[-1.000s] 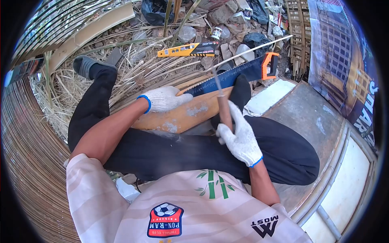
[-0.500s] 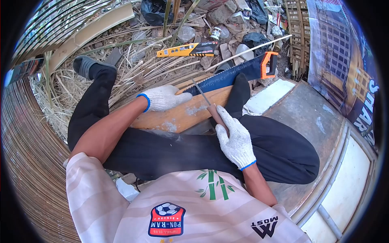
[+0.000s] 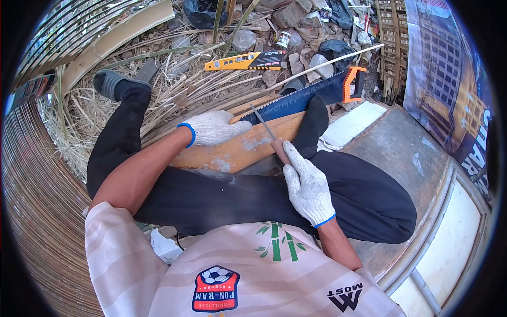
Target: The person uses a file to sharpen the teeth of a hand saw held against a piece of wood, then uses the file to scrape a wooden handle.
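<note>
A hand saw (image 3: 319, 90) with a dark blue blade and an orange-and-black handle lies slanted along a wooden board (image 3: 232, 153), its teeth facing away from me. My left hand (image 3: 214, 128), in a white knitted glove with a blue cuff, is closed on the saw's narrow front end against the wood. In my gloved right hand (image 3: 309, 185) is a file (image 3: 278, 148), gripped by its brown handle with the index finger stretched along it. The file's thin metal shaft crosses the blade near the toothed edge. My foot (image 3: 316, 119) in a dark sock rests against the blade near the handle.
A yellow-and-black saw sleeve (image 3: 245, 61) lies on straw and rubble ahead. A long thin stick (image 3: 338, 59) slants behind the saw. To the right are a framed panel (image 3: 391, 153) and a printed banner (image 3: 438, 68); bundled slats (image 3: 39, 211) curve along the left.
My right hand and the file have shifted very slightly right and down. The left hand keeps its hold on the saw. The view has moved a little.
</note>
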A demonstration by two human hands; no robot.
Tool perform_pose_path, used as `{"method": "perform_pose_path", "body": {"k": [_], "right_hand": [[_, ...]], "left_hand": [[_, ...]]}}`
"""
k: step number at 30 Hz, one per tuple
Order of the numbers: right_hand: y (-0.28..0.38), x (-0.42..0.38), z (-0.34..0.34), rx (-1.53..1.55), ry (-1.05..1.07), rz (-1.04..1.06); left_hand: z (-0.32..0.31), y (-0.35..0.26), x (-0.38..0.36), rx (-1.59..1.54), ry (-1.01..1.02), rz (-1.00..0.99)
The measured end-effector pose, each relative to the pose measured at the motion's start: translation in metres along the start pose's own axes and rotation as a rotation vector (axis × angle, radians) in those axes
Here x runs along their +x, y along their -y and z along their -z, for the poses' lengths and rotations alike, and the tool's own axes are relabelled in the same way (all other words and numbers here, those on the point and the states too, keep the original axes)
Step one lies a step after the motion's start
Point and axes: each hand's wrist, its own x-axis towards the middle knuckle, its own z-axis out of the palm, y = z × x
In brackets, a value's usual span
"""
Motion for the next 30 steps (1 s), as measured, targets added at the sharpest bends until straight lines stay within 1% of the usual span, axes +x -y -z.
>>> {"method": "perform_pose_path", "body": {"k": [3,6,8,11,14,16,18,20,21,23,24,26,27,30], "right_hand": [[0.0,0.002,0.001,0.016,-0.004,-0.001],[0.0,0.001,0.001,0.045,0.0,-0.009],[0.0,0.002,0.003,0.067,0.009,-0.021],[0.001,0.004,0.006,0.056,0.059,-0.058],[0.0,0.004,0.004,0.152,0.136,-0.139],[-0.004,0.01,-0.005,0.178,0.113,-0.087],[-0.001,0.024,-0.013,0.126,0.138,-0.08],[0.015,0.05,-0.015,-0.016,0.227,-0.123],[0.016,0.059,-0.018,-0.026,0.234,-0.122],[0.014,0.065,-0.023,-0.049,0.254,-0.132],[0.013,0.067,-0.021,0.041,0.221,-0.123],[0.009,0.064,-0.017,0.219,0.171,-0.113],[0.009,0.059,-0.015,0.212,0.139,-0.107],[0.01,0.034,-0.011,0.188,0.083,-0.084]], "left_hand": [[-0.003,0.002,0.003,0.027,-0.046,0.018],[0.001,-0.001,0.001,0.003,0.01,0.024],[0.002,-0.002,-0.001,0.001,0.002,0.025],[-0.003,0.002,0.002,-0.019,-0.011,0.008],[-0.004,0.002,0.003,-0.032,-0.033,-0.006],[-0.008,0.004,0.001,-0.038,-0.064,-0.016],[-0.013,0.007,0.003,-0.033,-0.104,-0.047],[-0.011,-0.002,-0.003,-0.03,-0.064,-0.05],[-0.003,-0.005,-0.005,-0.026,-0.068,-0.052],[-0.013,0.006,0.001,-0.042,-0.093,-0.063],[-0.009,0.003,0.001,-0.05,-0.113,-0.074],[-0.005,0.002,0.0,-0.052,-0.07,-0.055],[-0.004,0.001,-0.002,-0.055,-0.046,-0.042],[-0.014,0.012,0.005,-0.056,-0.124,-0.12]]}}
